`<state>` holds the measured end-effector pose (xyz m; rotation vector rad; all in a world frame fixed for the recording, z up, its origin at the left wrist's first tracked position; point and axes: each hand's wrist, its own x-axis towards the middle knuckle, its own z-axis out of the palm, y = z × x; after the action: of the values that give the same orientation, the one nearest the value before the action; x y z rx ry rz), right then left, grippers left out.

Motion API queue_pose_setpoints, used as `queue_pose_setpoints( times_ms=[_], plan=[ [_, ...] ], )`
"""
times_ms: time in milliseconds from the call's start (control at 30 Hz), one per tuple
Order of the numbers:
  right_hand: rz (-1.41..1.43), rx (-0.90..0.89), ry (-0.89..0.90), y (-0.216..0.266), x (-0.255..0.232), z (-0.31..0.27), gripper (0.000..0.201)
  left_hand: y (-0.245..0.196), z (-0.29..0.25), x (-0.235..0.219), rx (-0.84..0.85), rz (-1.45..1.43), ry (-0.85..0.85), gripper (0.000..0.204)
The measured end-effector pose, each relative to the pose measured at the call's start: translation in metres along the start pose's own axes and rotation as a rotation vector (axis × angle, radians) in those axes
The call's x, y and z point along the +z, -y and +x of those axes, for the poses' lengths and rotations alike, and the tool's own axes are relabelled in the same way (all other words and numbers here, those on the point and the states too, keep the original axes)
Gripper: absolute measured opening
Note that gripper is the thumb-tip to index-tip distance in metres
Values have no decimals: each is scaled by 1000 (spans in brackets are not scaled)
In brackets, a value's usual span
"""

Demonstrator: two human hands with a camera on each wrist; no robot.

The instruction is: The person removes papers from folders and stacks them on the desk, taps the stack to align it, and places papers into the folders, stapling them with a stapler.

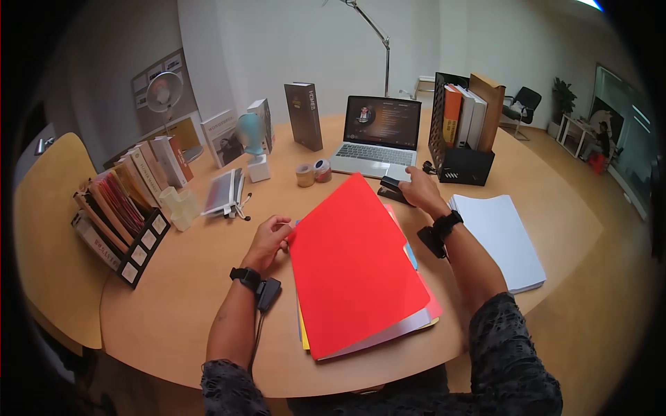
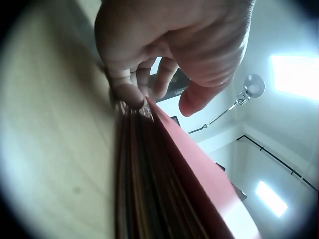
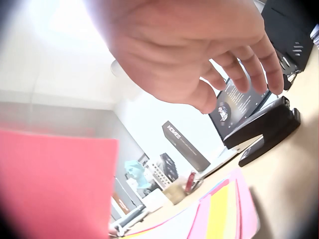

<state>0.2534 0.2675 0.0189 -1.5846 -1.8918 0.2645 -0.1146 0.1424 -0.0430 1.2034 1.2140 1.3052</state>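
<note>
A red folder (image 1: 357, 267) lies on top of a stack of coloured folders, its cover lifted a little at the near edge with white paper (image 1: 388, 333) inside. At the stack's left edge is my left hand (image 1: 269, 243), fingers loosely bent against the folder edges. Its thumb (image 2: 195, 99) stands apart from the red cover in the left wrist view. Past the stack's right side my right hand (image 1: 422, 188) reaches over a black stapler (image 3: 264, 130) on the table. Its fingers are spread and relaxed, with the fingertips right by the stapler's rear end.
Behind the stack stand an open laptop (image 1: 378, 139) and two small tape-like rolls (image 1: 305, 175). A white paper stack (image 1: 496, 236) lies at right, below a black book holder (image 1: 466, 166). On the left are a file rack (image 1: 142, 246), a pouch (image 1: 223, 191) and a bust (image 1: 252, 135).
</note>
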Motion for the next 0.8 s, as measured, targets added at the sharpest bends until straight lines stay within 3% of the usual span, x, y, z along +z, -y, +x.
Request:
queue_pose_setpoints(
  times_ms=[133, 367, 467, 500, 567, 600, 633, 700, 800],
  plan=[
    [287, -7, 100, -8, -5, -25, 52, 0, 2, -3, -43, 102, -2, 31],
    [549, 51, 235, -11, -11, -63, 52, -10, -2, 1, -74, 268, 3, 28],
    [540, -15, 181, -13, 0, -65, 53, -11, 4, 1, -16, 182, 16, 23],
    [550, -9, 181, -10, -1, -66, 53, -16, 2, 4, 3, 35, 14, 22],
    [574, 1, 312, -2, -7, -68, 53, -25, -2, 10, 12, -98, 4, 22],
    [647, 27, 367, 0, -8, -70, 39, -28, -2, 12, 39, -141, 11, 20],
    [654, 26, 375, 1, -11, -71, 39, -30, -4, 14, 65, -184, 16, 19],
    [755, 29, 622, 8, -20, -74, 23, -28, -3, 20, 83, -214, -40, 19],
    [895, 19, 525, 19, -17, -79, 12, -22, -9, 21, 75, -258, -70, 15]
  ],
)
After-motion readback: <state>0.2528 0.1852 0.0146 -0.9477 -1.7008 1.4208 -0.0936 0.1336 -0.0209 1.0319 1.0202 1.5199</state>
